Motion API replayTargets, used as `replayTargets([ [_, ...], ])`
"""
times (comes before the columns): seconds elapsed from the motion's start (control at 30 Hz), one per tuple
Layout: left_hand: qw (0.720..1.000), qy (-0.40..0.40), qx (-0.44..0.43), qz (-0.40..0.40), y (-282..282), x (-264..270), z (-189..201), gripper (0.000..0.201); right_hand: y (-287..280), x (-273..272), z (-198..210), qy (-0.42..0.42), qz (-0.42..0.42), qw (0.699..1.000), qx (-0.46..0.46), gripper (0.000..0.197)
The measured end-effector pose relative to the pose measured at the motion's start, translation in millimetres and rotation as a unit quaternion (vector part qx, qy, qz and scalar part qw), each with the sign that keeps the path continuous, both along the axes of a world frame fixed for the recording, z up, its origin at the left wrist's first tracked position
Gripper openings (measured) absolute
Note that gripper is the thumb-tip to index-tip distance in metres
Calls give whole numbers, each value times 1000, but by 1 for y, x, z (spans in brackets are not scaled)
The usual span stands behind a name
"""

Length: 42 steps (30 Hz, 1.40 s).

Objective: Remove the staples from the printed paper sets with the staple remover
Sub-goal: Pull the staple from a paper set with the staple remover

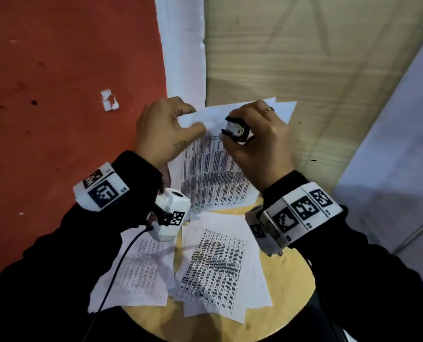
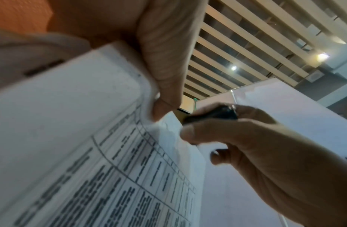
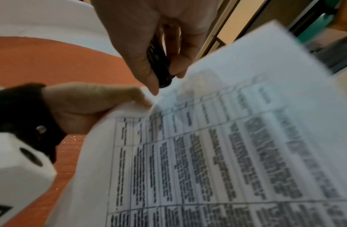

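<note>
A printed paper set (image 1: 212,174) with tables is held up above the round wooden stool (image 1: 301,280). My left hand (image 1: 166,129) pinches its top corner (image 2: 157,110) between thumb and fingers. My right hand (image 1: 257,141) grips a black and silver staple remover (image 1: 237,129), seen as a dark shape (image 2: 213,114) (image 3: 160,67) at the paper's top edge right beside the left thumb. The staple itself is hidden. The held sheet (image 3: 217,153) is blurred in the right wrist view.
More printed sheets (image 1: 212,270) (image 1: 136,267) lie overlapping on the stool. A black cable (image 1: 121,262) runs from the left wrist camera across them. Orange floor (image 1: 57,95) with a scrap of white paper (image 1: 109,99) lies left; wood-pattern flooring (image 1: 304,58) right.
</note>
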State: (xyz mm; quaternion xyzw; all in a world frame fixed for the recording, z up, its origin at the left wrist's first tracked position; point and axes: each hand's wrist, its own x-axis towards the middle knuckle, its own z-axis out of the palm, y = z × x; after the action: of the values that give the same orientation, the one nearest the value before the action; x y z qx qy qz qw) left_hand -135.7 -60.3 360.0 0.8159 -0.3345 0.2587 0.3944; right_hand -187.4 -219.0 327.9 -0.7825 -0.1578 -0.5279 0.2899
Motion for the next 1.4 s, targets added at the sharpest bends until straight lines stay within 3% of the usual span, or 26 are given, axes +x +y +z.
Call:
replayTargets([
  [0.13, 1000, 11, 2, 3, 13, 10, -2, 42, -19, 4, -12, 54, -15, 998, 13, 21],
  [0.27, 998, 53, 7, -29, 19, 14, 2, 18, -38, 12, -38, 211, -25, 970, 116, 38],
  [0.33, 997, 64, 19, -49, 22, 18, 3, 24, -51, 16, -48, 242, -15, 956, 163, 49],
  [0.4, 995, 67, 29, -70, 25, 23, 4, 34, -60, 18, -48, 255, 24, 939, 227, 48],
  [0.5, 989, 89, 40, -109, 28, 32, 9, 41, -65, 15, -41, 336, 142, 875, 320, 43],
  [0.6, 983, 115, 49, -134, 30, 36, 13, 24, -65, 12, -33, 403, 274, 793, 365, 41],
  [0.67, 979, 132, 55, -143, 34, 36, 15, 16, -66, 11, -28, 422, 310, 768, 368, 39],
  [0.77, 973, 158, 45, -160, 37, 35, 16, 7, -66, 10, -26, 418, 331, 762, 367, 42],
  [0.83, 977, 150, 20, -149, 41, 38, 13, 9, -66, 10, -25, 395, 328, 773, 373, 57],
  [0.87, 982, 135, -3, -130, 44, 41, 11, 16, -66, 9, -24, 380, 320, 779, 382, 61],
  [0.97, 986, 112, -109, -49, 55, 52, 0, 51, -67, 7, -16, 333, 304, 785, 426, 41],
  [1.03, 963, 172, -203, -49, 56, 43, -17, 78, -68, 7, -14, 318, 288, 780, 455, 33],
  [1.07, 945, 216, -239, -63, 53, 37, -32, 80, -67, 8, -14, 317, 278, 779, 463, 31],
  [1.13, 926, 268, -251, -93, 40, 19, -62, 65, -62, 11, -17, 326, 254, 782, 467, 30],
  [1.2, 930, 255, -256, -72, 31, 4, -86, 50, -54, 14, -22, 340, 237, 780, 470, 29],
  [1.3, 926, 231, -298, 7, 44, 18, -108, 63, -47, 17, -33, 368, 231, 769, 469, 32],
  [1.4, 924, 253, -285, 23, 73, 46, -127, 53, -50, 21, -62, 375, 190, 761, 495, 35],
])
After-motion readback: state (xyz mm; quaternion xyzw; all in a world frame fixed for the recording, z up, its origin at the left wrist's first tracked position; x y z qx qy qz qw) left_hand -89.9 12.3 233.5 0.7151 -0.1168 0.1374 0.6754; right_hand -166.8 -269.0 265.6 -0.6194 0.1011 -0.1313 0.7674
